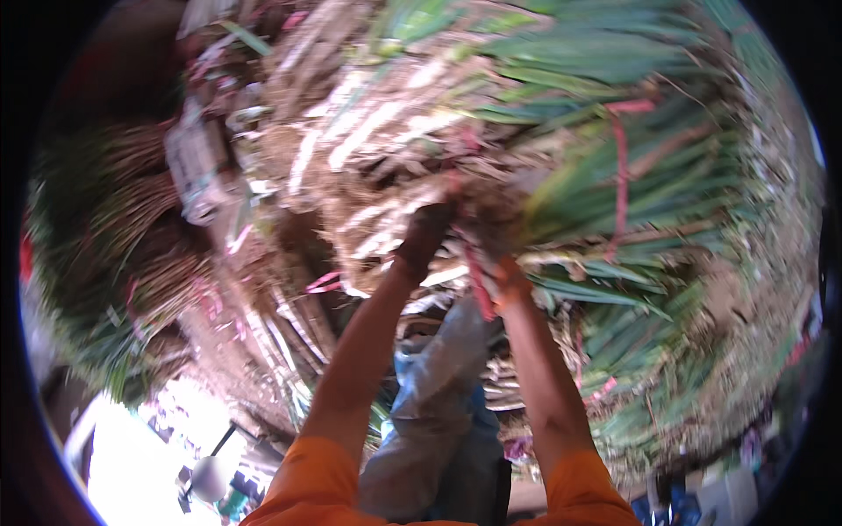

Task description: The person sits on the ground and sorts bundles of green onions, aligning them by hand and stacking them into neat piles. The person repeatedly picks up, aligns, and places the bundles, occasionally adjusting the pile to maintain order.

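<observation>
A large bundle of long green-leaved vegetables, probably leeks or large green onions (592,204), lies before me, pale stalks and roots to the left, leaves to the right. My left hand (426,237), in a dark glove, is on its stalk side beside a red tie strip. My right hand (490,230), blurred, is at the middle of the stalks. A red strip (478,279) hangs by its wrist; another red strip (620,177) crosses the leaves. The fingers of both hands are too blurred to make out.
More leafy bundles (579,52) are piled beyond and to the right. Bundles of thinner green plants (131,217) stand at the left, near a wrapped pale bundle (194,164). Loose stalks (283,348) lie on the ground at the lower left. A person (210,480) is at the bottom left.
</observation>
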The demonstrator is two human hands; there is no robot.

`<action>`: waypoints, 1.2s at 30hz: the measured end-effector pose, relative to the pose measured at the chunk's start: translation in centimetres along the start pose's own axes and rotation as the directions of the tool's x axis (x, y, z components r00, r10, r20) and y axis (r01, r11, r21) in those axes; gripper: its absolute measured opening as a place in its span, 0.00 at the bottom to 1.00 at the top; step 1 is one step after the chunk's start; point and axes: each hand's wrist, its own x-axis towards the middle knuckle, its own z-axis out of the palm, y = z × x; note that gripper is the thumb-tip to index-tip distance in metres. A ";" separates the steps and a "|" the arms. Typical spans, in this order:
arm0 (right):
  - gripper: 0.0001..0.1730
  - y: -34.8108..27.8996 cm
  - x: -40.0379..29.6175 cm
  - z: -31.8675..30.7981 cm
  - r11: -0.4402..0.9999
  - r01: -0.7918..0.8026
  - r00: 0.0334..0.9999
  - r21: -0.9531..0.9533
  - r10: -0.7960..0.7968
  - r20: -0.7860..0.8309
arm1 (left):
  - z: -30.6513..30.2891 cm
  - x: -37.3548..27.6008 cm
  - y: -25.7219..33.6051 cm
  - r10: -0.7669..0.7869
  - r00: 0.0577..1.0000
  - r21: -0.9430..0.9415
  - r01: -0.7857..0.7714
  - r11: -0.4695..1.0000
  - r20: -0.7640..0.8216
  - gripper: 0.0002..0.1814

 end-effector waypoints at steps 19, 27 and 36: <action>0.09 -0.6 0.3 -1.6 0.940 -0.181 0.983 -0.290 0.179 -0.034 | -3.1 0.8 -2.1 0.369 0.919 -0.270 -0.323 0.907 0.141 0.26; 0.15 5.9 2.3 -4.2 0.969 0.172 0.981 -0.179 -0.184 -0.053 | -1.3 9.1 -1.3 0.335 0.834 0.754 -0.544 0.368 0.438 0.21; 0.12 5.7 -0.5 0.7 0.868 -0.069 0.920 -0.492 -0.135 -0.367 | -3.2 10.3 -2.9 0.267 0.948 0.816 -0.289 0.501 0.172 0.18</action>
